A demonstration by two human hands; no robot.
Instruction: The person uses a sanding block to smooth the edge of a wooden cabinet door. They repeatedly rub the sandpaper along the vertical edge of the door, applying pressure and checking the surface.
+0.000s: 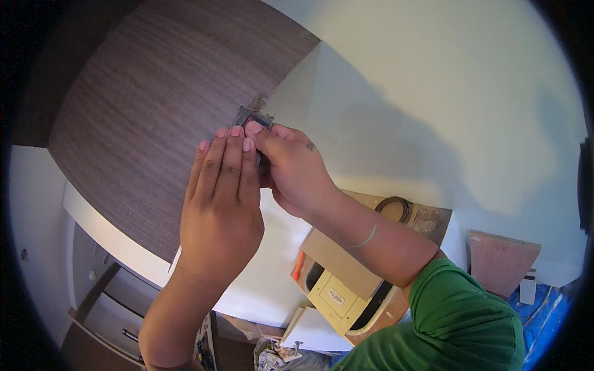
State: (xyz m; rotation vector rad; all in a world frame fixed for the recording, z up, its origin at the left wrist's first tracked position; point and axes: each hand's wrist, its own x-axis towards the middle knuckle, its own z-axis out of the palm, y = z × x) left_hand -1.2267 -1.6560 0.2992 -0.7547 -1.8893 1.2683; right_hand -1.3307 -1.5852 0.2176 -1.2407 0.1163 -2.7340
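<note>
My right hand (297, 160) grips a small dark block-like tool (253, 118) with a frayed grey cover, thumb on top; its exact kind cannot be told. The tool lies at the edge of a brown wood-grain panel (162, 92), near a rough notch or patch (258, 102). My left hand (225, 185) lies with fingers extended and close together over the panel, its fingertips on or beside the tool. What lies under its palm is hidden.
Below right, a counter holds a cardboard sheet (341, 259), a cream panel (336, 297), an orange marker-like object (298, 266) and a coil of brown edging strip (403, 211). A board (503, 259) leans on the wall above blue sheeting (538, 315).
</note>
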